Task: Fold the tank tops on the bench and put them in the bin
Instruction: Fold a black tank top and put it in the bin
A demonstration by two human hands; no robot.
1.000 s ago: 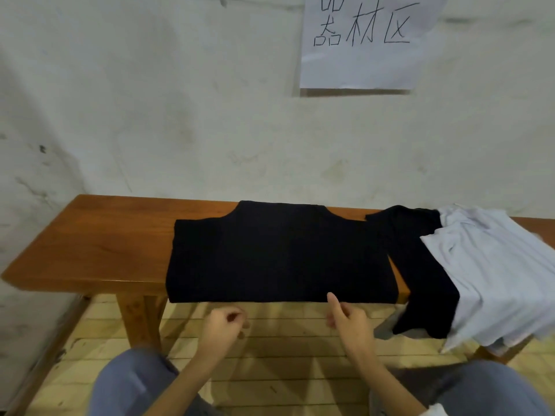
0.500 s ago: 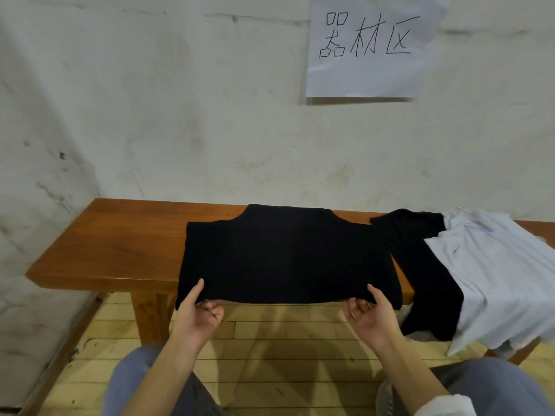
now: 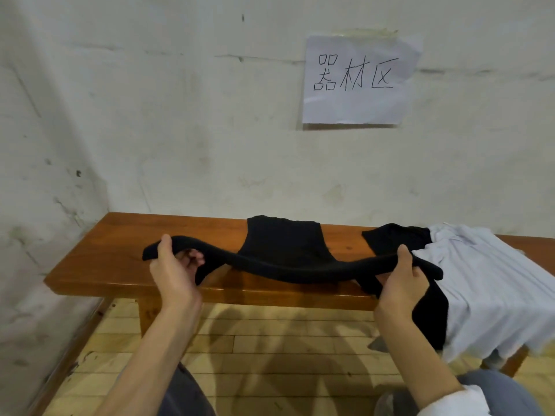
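Note:
A black tank top (image 3: 285,247) lies on the wooden bench (image 3: 99,265), its far part flat and its near edge raised in a sagging band. My left hand (image 3: 172,271) grips the left end of that raised edge. My right hand (image 3: 401,280) grips the right end. Both hands are above the bench's front edge. To the right, a second black tank top (image 3: 429,313) and a white one (image 3: 492,283) lie in a pile that hangs over the bench's front. No bin is in view.
The bench stands against a white wall with a paper sign (image 3: 357,81) taped above it. The bench's left half is bare wood. Below is a light plank floor (image 3: 270,355). My knees in grey trousers show at the bottom.
Both hands have lifted the near edge of the black tank top off the bench and carried it up and away from me. The view has tilted upward.

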